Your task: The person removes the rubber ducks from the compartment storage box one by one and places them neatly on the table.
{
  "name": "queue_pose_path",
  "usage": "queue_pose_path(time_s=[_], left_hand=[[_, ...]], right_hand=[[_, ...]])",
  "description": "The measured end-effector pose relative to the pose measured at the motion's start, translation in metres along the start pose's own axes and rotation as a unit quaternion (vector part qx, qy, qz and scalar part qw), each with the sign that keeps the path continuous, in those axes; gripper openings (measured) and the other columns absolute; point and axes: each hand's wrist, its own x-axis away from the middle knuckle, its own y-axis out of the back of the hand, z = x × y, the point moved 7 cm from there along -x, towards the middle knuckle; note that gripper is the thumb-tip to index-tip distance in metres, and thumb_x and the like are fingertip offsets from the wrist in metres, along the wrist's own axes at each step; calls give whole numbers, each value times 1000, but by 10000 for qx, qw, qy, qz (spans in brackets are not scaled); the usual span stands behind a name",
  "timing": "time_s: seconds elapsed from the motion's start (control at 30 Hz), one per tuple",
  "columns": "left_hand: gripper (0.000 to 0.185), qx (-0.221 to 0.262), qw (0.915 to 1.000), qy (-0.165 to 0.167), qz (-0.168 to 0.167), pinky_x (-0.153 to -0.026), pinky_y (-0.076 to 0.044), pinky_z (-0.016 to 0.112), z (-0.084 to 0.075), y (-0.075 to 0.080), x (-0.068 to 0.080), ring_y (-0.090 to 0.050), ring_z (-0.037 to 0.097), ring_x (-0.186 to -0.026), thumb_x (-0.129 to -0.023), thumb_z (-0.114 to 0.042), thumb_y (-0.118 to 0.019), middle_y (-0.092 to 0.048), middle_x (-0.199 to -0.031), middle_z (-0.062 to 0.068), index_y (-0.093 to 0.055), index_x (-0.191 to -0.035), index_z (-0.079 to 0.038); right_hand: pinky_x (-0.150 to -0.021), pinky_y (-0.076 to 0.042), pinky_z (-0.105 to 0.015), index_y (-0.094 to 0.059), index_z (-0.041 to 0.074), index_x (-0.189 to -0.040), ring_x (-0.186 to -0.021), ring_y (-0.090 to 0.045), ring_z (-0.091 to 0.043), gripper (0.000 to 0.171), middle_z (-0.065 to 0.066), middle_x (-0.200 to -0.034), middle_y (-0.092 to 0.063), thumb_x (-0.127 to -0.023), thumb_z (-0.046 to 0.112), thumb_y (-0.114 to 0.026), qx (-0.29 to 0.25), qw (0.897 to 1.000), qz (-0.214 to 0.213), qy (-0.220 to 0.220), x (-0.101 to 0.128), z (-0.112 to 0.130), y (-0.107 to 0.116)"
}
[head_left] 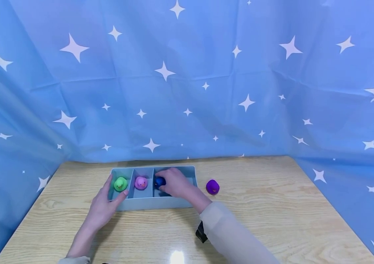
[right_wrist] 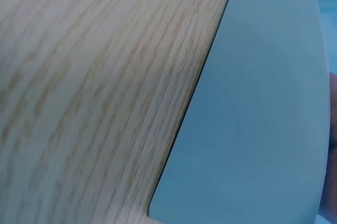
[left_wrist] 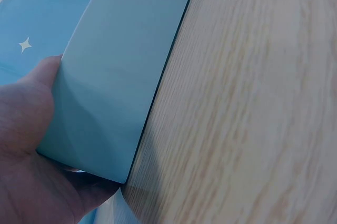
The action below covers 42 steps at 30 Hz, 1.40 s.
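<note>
A pale blue tray with three compartments lies on the wooden table. A green duck sits in its left compartment and a pink duck in the middle one. My right hand reaches into the right compartment, fingers curled over a dark blue duck that is partly hidden. My left hand grips the tray's left front corner, thumb over the front wall. In the left wrist view the palm lies against the tray wall. The right wrist view shows only the tray wall and the table.
A purple duck stands on the table just right of the tray. A blue star-patterned cloth hangs behind and along both sides of the table. A dark strap shows at my right sleeve.
</note>
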Motion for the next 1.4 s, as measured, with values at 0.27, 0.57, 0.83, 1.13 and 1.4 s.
queue_pose_path(time_s=[0.27,0.57,0.83,1.13,1.4], left_hand=[[99,9,10000,14,11,-117,-20,68,1,0,0,-13,55,-149,-102,-58,-55,-12,-163,36,2,-165,-6],[99,-45,10000,-8,13,-116,-21,69,2,0,0,-15,56,-148,-102,-58,-54,-13,-163,37,2,-164,-6],[99,23,10000,-31,19,-116,-21,68,2,-1,-1,-15,56,-148,-102,-57,-55,-13,-163,36,3,-164,-6],[100,-18,10000,-72,35,-116,-22,68,0,-2,-3,-15,56,-148,-102,-58,-55,-13,-162,37,3,-164,-5],[99,-38,10000,-32,52,-116,-22,69,1,0,-2,-15,57,-148,-103,-56,-55,-13,-162,37,3,-164,-4]], right_hand=[[-104,-47,-35,-77,9,-120,-116,-64,-24,29,-3,-116,-75,-92,17,-80,18,9997,-152,207,-2,2,-1],[-101,-48,-34,-77,8,-119,-111,-64,-20,27,-3,-114,-75,-94,18,-78,-476,9984,-94,303,-1,1,1],[-91,-55,-33,-74,6,-124,-108,-65,-21,29,-8,-121,-72,-96,13,-75,-1298,9902,-298,421,16,-3,24],[-96,-55,-48,-76,7,-119,-113,-66,-28,30,-8,-119,-73,-89,6,-80,-1867,9700,-1500,414,64,-31,86],[-92,-56,-47,-76,6,-118,-110,-68,-28,32,-8,-121,-72,-87,3,-81,-1483,9726,-1770,283,103,-57,118]])
